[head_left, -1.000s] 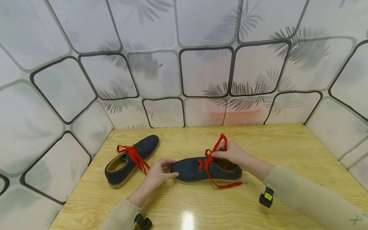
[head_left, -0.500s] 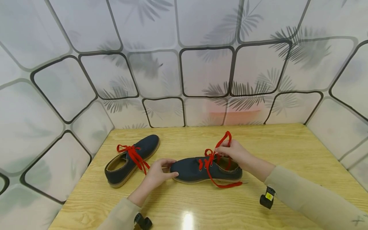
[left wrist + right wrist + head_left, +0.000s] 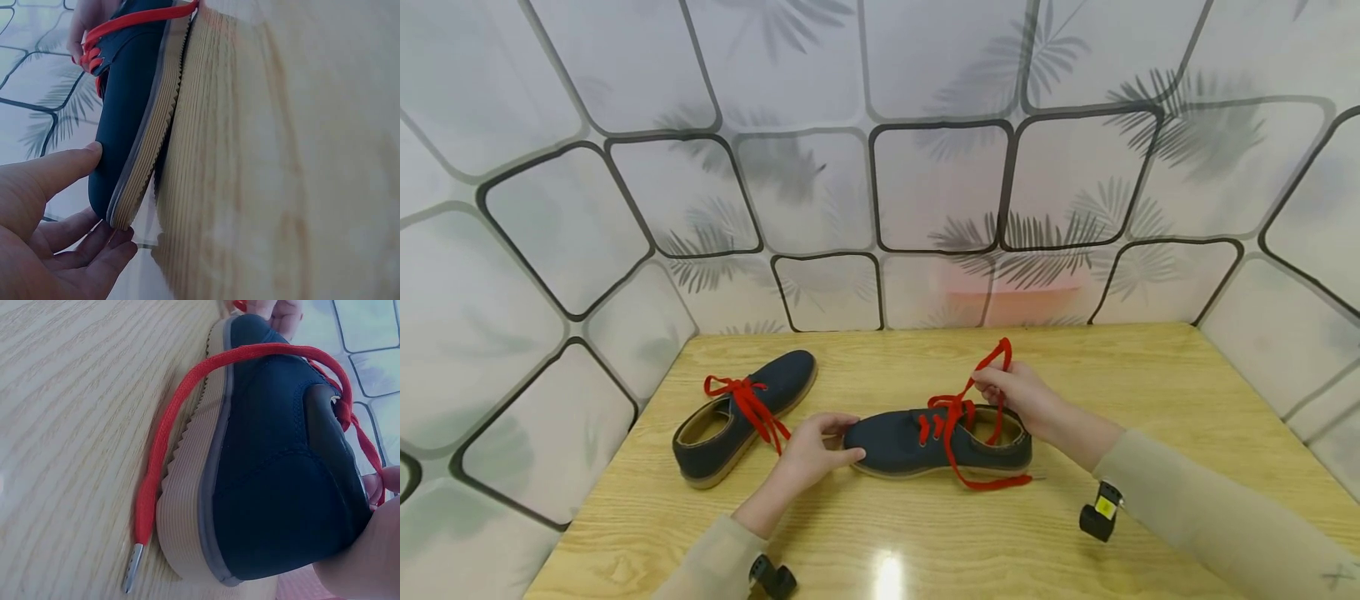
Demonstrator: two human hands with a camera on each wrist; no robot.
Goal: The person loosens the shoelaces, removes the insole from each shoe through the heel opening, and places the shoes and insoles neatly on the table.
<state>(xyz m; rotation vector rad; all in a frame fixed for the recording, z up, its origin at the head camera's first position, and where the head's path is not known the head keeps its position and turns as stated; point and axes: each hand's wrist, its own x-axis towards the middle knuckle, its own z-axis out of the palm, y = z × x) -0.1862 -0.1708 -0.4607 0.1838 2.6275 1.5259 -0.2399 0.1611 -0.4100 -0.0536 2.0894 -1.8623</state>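
Observation:
A navy shoe (image 3: pixel 891 442) with a tan sole lies sole down on the table, its toe pointing left. My left hand (image 3: pixel 812 454) grips the toe, with the thumb on the near side and the fingers round the front, as the left wrist view shows. Above the shoe's opening, my right hand (image 3: pixel 1018 400) pinches a red shoelace (image 3: pixel 992 357), which stands up in a loop over the fingers. The lace crosses at a loose knot over the tongue. Its other end, with a metal tip (image 3: pixel 132 569), hangs over the near side onto the table.
A second navy shoe (image 3: pixel 707 450) stands to the left, its red laces (image 3: pixel 752 408) tied in a bow. Both rest on a light wooden table (image 3: pixel 1150 375). Patterned white panels (image 3: pixel 940 192) rise behind and at both sides.
My right hand has moved up and to the right, drawing the lace away from the shoe. The small loop at the knot has flattened and loosened. My left hand stays at the toe.

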